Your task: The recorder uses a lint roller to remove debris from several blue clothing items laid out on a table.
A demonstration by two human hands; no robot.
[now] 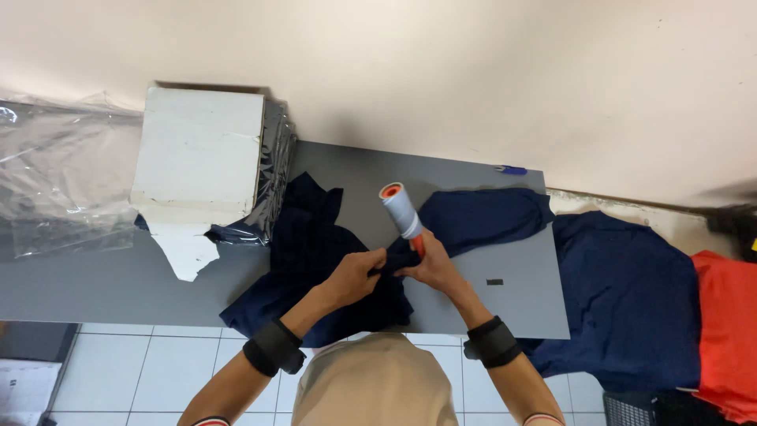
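A dark navy garment [315, 252] lies spread over a grey table [95, 280], one sleeve reaching to the right. My left hand [355, 274] pinches a fold of the navy cloth near the table's middle. My right hand [430, 267] grips the orange handle of a lint roller [400, 207], whose pale sticky drum points up and away from me, and its fingers also touch the cloth. Both wrists wear black bands.
A white box [197, 154] rests on a stack of plastic-wrapped dark goods at the table's back left. Clear plastic sheeting [55, 173] lies at far left. A blue pen [512, 170] sits at the far edge. A navy pile [631, 292] and red cloth [725, 331] lie right.
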